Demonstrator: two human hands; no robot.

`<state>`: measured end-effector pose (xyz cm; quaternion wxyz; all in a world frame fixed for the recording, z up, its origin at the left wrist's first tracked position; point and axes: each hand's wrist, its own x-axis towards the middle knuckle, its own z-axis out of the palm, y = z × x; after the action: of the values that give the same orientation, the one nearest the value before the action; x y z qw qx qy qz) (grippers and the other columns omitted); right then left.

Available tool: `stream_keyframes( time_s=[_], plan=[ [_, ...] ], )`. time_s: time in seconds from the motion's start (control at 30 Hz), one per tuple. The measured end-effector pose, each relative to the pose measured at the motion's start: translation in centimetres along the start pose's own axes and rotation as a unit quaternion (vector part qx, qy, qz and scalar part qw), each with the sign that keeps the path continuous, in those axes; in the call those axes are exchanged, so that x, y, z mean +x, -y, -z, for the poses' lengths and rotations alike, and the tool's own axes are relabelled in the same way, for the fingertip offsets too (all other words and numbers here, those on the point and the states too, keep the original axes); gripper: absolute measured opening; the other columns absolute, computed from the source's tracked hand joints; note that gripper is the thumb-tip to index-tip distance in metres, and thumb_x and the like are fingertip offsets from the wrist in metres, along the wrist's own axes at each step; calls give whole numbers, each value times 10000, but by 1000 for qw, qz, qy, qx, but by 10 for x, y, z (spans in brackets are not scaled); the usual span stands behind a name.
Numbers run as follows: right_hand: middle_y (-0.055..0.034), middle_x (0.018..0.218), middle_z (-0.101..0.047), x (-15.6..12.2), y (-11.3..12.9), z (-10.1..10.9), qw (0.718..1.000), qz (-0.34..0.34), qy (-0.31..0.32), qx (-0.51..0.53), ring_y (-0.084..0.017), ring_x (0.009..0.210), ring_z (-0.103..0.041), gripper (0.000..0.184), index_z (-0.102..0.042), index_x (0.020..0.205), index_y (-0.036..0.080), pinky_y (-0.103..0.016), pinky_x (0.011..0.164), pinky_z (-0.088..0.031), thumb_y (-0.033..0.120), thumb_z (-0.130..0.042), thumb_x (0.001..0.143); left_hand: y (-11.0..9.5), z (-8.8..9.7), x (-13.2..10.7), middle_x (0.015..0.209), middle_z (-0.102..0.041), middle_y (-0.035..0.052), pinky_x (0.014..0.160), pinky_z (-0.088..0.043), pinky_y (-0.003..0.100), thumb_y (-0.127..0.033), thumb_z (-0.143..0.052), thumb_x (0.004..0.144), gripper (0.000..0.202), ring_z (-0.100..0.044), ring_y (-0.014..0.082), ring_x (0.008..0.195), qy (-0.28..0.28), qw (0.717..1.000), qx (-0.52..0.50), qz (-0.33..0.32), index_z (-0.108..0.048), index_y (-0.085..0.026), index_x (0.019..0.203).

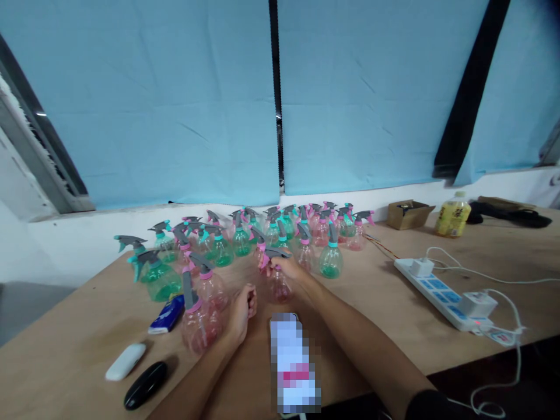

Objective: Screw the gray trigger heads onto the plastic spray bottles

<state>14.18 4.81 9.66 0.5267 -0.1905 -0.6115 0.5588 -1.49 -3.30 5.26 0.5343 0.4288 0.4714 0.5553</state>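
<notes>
My right hand (284,267) is closed around the neck of a spray bottle (280,290) with a clear pink body and a grey and pink trigger head. This bottle is upright in front of the group of bottles. My left hand (244,306) is loosely curled into a fist just left of it, and nothing shows in its fingers. Beside my left wrist stand a pink spray bottle (196,329) and another pink spray bottle (213,290) behind it. A green spray bottle (331,262) stands right of my right hand. Between my forearms lies a phone (286,350), its screen lit and pixelated.
Several pink and green spray bottles (240,240) crowd the back of the wooden table (363,297). At left lie a blue packet (168,315), a white case (126,361) and a black case (146,386). Rightward are a power strip (437,294), cardboard box (409,216) and yellow drink bottle (452,217).
</notes>
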Motion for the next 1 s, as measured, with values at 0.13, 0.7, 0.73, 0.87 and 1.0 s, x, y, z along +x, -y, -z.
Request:
stream_keyframes(
  time_s=[0.13, 0.7, 0.73, 0.87, 1.0],
  plan=[
    [15, 517, -572, 2, -1, 0, 1000, -6, -7, 7, -123, 493, -527, 141, -615, 562, 193, -242, 518, -410, 173, -476, 571, -1, -1, -1, 501, -324, -99, 405, -135, 194, -389, -562, 736, 251, -231, 38, 384, 3, 1000, -14, -4, -428, -196, 650],
    [18, 636, -635, 5, -16, -10, 999, 2, -31, -20, -126, 539, -560, 192, -673, 727, 206, -254, 566, -477, 194, -512, 623, -1, -2, 1, 473, -345, -92, 405, -145, 184, -385, -545, 748, 230, -254, 49, 383, -37, 998, 21, -42, -475, -191, 646],
    [22, 653, -636, 6, -19, -14, 999, 7, -43, -29, -126, 554, -569, 216, -681, 783, 209, -251, 574, -480, 203, -521, 638, -2, -1, 1, 468, -350, -90, 402, -154, 184, -377, -541, 752, 224, -266, 52, 381, -48, 997, 21, -54, -480, -192, 641],
    [29, 739, -620, 13, -31, -35, 992, 40, -109, -50, -114, 563, -570, 264, -655, 929, 208, -243, 577, -482, 265, -590, 680, -2, 4, -3, 450, -430, -60, 386, -233, 198, -339, -531, 771, 209, -366, 83, 379, -49, 991, 42, -120, -506, -200, 617],
    [17, 762, -600, 22, -36, -58, 986, 81, -116, -90, -118, 619, -547, 237, -624, 962, 209, -229, 601, -459, 323, -590, 757, -2, 3, -10, 432, -495, -31, 400, -323, 226, -329, -542, 787, 221, -440, 115, 379, 3, 987, 57, -150, -544, -201, 607]
  ],
)
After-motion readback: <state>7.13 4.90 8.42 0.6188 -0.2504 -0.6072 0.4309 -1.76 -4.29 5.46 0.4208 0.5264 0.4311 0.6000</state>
